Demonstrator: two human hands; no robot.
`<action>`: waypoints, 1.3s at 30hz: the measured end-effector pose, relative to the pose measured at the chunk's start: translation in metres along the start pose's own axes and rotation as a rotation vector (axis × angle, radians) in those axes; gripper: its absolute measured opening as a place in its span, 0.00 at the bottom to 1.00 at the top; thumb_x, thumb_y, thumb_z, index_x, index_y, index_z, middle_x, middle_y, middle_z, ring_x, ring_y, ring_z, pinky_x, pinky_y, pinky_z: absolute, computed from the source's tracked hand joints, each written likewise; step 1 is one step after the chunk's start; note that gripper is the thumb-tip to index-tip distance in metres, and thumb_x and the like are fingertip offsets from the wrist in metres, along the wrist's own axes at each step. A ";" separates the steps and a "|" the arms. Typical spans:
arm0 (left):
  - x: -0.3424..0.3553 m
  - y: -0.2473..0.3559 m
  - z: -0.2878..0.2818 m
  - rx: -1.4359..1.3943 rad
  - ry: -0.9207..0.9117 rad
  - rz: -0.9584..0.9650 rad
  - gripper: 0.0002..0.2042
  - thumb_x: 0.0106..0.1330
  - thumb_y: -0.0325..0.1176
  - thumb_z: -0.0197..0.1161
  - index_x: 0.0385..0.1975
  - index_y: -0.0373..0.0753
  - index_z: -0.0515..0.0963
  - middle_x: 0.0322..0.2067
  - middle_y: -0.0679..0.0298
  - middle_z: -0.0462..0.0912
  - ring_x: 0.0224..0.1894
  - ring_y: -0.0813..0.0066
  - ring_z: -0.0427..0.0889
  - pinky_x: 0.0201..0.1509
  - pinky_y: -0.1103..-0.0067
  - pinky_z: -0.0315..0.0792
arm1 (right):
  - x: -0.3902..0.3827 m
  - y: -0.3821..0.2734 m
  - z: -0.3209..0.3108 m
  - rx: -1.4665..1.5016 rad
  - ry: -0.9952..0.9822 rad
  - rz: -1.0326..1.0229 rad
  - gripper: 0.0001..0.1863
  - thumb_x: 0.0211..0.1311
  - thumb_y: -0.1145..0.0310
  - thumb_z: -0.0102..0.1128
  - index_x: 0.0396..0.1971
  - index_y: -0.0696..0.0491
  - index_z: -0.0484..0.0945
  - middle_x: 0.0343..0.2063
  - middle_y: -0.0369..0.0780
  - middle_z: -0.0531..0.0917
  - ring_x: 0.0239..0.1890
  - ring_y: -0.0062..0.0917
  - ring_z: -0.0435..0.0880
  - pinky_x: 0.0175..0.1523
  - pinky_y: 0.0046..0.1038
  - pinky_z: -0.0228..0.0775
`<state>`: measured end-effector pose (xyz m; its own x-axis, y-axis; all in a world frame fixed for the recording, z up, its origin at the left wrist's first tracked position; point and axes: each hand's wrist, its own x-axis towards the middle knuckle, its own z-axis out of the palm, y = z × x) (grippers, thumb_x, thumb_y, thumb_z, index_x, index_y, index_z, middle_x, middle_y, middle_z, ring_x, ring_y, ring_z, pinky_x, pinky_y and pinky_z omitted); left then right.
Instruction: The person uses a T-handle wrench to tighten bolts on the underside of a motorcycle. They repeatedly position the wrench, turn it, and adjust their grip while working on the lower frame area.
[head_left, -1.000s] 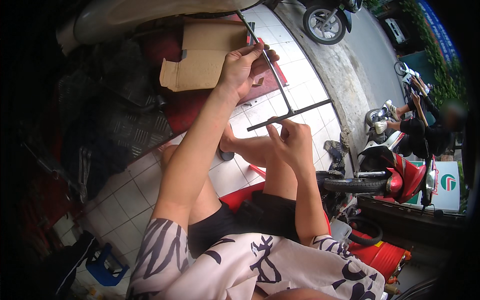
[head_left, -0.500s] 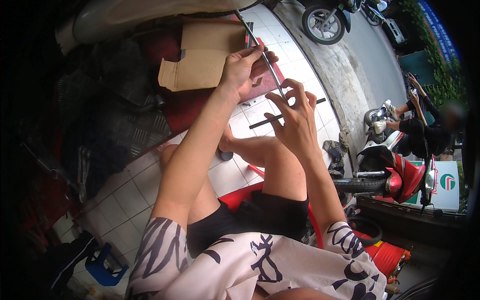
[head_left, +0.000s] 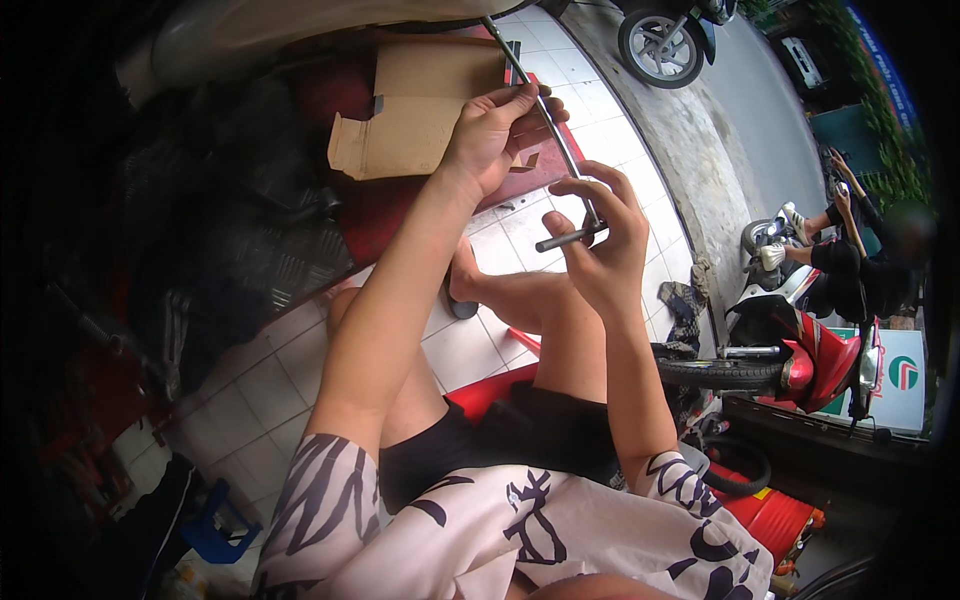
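Right hand slid up to the wrench bend, pinching crossbar; left hand wrapped round shaft farther up; best keep shaft straight while turning

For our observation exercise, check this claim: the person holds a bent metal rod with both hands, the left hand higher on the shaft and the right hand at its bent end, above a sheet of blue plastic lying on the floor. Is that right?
Not quite. The head view shows flattened brown cardboard lying below, not blue plastic. The rest holds: the left hand grips the bent metal rod higher on the shaft and the right hand holds its bent end.
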<state>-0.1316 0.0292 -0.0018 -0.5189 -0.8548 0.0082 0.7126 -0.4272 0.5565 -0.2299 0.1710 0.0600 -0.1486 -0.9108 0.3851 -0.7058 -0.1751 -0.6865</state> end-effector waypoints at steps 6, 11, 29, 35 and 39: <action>-0.010 0.009 -0.008 0.170 0.031 -0.099 0.08 0.65 0.32 0.59 0.34 0.33 0.77 0.31 0.56 0.83 0.35 0.67 0.84 0.42 0.74 0.80 | -0.021 0.014 0.007 -0.080 -0.148 -0.057 0.08 0.39 0.74 0.68 0.22 0.57 0.80 0.18 0.37 0.72 0.18 0.23 0.72 0.23 0.24 0.62; -0.021 0.011 -0.014 0.368 0.174 -0.158 0.07 0.63 0.33 0.59 0.33 0.35 0.78 0.30 0.57 0.84 0.34 0.71 0.84 0.35 0.79 0.78 | -0.016 0.028 0.001 -0.142 -0.152 -0.128 0.09 0.39 0.72 0.67 0.13 0.56 0.75 0.12 0.36 0.67 0.14 0.22 0.67 0.19 0.23 0.54; -0.007 0.044 -0.100 0.132 0.497 0.027 0.12 0.67 0.26 0.50 0.44 0.22 0.67 0.43 0.45 0.77 0.47 0.57 0.79 0.53 0.74 0.77 | 0.151 0.142 0.096 -0.299 -0.621 -0.586 0.18 0.56 0.58 0.64 0.18 0.57 0.74 0.19 0.41 0.73 0.25 0.34 0.74 0.34 0.34 0.67; -0.062 0.060 -0.087 0.537 0.559 0.150 0.08 0.67 0.26 0.50 0.40 0.28 0.72 0.36 0.52 0.81 0.40 0.64 0.83 0.45 0.77 0.79 | 0.123 0.070 0.066 -0.206 -0.486 -0.557 0.09 0.50 0.67 0.62 0.20 0.58 0.77 0.26 0.46 0.78 0.34 0.41 0.78 0.39 0.38 0.70; -0.122 0.031 -0.043 0.782 0.385 0.079 0.08 0.67 0.31 0.54 0.38 0.32 0.76 0.35 0.60 0.82 0.35 0.74 0.82 0.39 0.81 0.76 | 0.041 0.023 -0.024 -0.092 -0.586 -0.390 0.08 0.51 0.67 0.62 0.22 0.57 0.79 0.28 0.47 0.79 0.36 0.38 0.79 0.43 0.36 0.71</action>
<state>-0.0258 0.1072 -0.0210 -0.1853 -0.9738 -0.1316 0.1383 -0.1584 0.9776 -0.2686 0.1384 0.0753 0.5057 -0.8440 0.1788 -0.6911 -0.5203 -0.5016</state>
